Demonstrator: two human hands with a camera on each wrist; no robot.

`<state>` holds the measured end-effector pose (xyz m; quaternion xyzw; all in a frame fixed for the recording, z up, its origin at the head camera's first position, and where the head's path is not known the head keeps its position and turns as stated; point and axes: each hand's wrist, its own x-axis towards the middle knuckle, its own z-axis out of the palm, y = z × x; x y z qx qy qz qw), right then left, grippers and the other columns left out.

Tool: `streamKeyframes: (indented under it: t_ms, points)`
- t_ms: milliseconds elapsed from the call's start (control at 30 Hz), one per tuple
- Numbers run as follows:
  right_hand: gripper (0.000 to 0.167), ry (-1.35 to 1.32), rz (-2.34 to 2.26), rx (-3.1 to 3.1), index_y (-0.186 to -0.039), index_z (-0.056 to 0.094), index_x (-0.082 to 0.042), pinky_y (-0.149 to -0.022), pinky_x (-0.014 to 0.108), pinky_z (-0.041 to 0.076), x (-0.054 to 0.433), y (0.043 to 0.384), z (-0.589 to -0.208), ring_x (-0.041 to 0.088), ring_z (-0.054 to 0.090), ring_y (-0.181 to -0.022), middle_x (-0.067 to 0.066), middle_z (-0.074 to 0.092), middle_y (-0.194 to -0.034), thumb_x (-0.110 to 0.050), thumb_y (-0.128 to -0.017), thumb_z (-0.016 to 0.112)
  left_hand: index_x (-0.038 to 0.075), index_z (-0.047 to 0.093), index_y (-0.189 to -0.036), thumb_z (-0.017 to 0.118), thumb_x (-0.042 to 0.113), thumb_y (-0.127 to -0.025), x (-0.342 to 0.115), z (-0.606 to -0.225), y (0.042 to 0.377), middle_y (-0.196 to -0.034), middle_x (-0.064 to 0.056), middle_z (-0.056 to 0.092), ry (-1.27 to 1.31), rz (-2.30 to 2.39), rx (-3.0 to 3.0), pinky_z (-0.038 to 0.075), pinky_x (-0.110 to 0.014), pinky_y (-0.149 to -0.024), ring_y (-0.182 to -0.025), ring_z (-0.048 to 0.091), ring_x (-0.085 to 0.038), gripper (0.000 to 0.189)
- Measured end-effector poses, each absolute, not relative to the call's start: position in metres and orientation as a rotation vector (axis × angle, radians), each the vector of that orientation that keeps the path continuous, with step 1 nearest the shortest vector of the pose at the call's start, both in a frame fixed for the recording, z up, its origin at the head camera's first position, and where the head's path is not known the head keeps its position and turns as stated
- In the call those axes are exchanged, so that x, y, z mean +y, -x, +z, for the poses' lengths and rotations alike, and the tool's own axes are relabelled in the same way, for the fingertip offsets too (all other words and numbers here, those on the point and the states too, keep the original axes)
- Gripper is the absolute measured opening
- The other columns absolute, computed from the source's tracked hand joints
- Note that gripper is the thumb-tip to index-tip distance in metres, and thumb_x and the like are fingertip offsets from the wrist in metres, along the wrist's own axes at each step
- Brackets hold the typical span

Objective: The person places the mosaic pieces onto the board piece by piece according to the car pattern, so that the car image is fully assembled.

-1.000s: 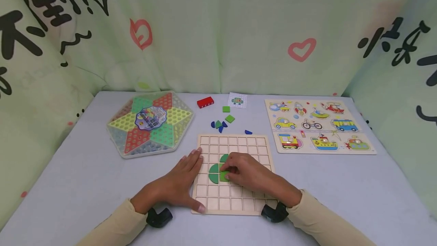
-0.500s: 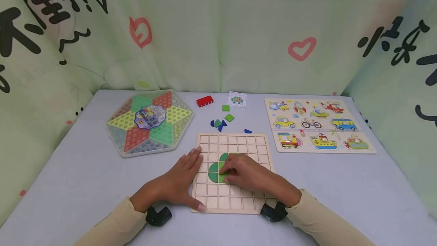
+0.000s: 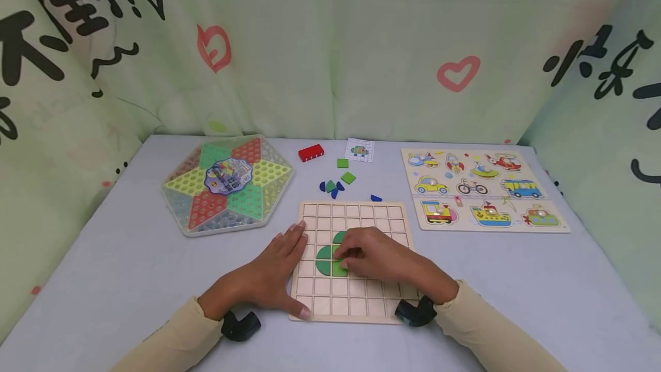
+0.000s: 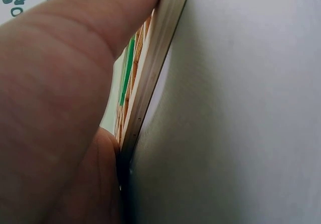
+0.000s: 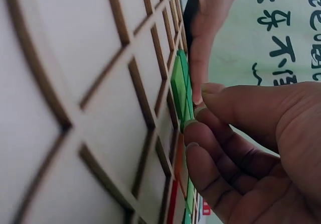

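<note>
The pale wooden grid board (image 3: pixel 315 306) lies on the table in front of me. My left hand (image 3: pixel 271 271) rests along its left edge, fingers straight and thumb at the near corner. In the left wrist view, that hand covers part of the board's edge (image 4: pixel 160 43). Bent fingers of my right hand (image 3: pixel 377 254) are right at a light green square tile (image 3: pixel 338 271) in the middle of the grid; I cannot tell whether they pinch it. Dark green rounded tiles (image 3: pixel 323 253) sit beside it. In the right wrist view, red (image 5: pixel 173 199) and orange pieces show partly behind the fingers.
Beyond the board are loose green squares (image 3: pixel 348 178), several blue pieces (image 3: pixel 376 198), a picture card (image 3: pixel 360 150) and a red block (image 3: pixel 311 153). A hexagonal Chinese checkers set (image 3: pixel 245 202) stands left, a vehicle peg puzzle (image 3: pixel 459 228) right. A printed curtain (image 3: pixel 330 73) hangs behind.
The right hand shifts only very slightly over the same light green tile. My left hand stays on the board's edge, and the loose pieces have not moved.
</note>
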<state>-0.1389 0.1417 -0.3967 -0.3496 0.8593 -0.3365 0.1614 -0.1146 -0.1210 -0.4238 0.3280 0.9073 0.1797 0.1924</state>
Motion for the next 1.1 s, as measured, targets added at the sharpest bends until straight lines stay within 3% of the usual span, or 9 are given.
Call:
streamKeyframes:
  t_ms: [233,467,767,1100]
  points:
    - [0.015,0.948,-1.003,2.506,-0.105,0.075,-0.012,-0.080,0.027,0.051,0.145,0.154,-0.392,0.008,0.058,-0.089,-0.008,0.066,-0.098,-0.009,-0.091,0.069,0.001,0.006,-0.155,0.070,0.076,-0.067,-0.121,-0.424,0.115,-0.161,-0.011,-0.014,-0.920,0.502,2.544,0.003,-0.048,-0.116,-0.146,-0.012,-0.025,0.133]
    - [0.017,0.876,-1.027,2.617,-0.106,0.075,-0.010,-0.076,0.027,0.051,0.147,0.175,-0.393,0.012,0.056,-0.084,-0.008,0.065,-0.094,-0.009,-0.090,0.071,0.003,0.004,-0.156,0.069,0.078,-0.065,-0.120,-0.424,0.116,-0.161,-0.008,-0.015,-0.889,0.491,2.548,0.001,-0.045,-0.116,-0.146,-0.014,-0.021,0.135]
    - [0.021,0.589,-1.056,2.743,-0.113,0.072,-0.009,-0.078,0.030,0.050,0.147,0.194,-0.395,0.018,0.055,-0.085,-0.001,0.064,-0.094,-0.008,-0.092,0.067,0.002,0.005,-0.156,0.070,0.077,-0.065,-0.120,-0.425,0.116,-0.161,-0.009,-0.015,-0.903,0.491,2.551,0.002,-0.046,-0.116,-0.146,-0.013,-0.022,0.134]
    - [0.022,0.477,-1.143,2.779,-0.115,0.070,-0.003,-0.079,0.034,0.048,0.151,0.220,-0.396,0.023,0.055,-0.089,0.007,0.066,-0.100,-0.007,-0.094,0.065,0.004,0.003,-0.156,0.070,0.079,-0.063,-0.120,-0.426,0.115,-0.161,-0.007,-0.017,-0.881,0.489,2.559,0.000,-0.044,-0.116,-0.146,-0.015,-0.019,0.136]
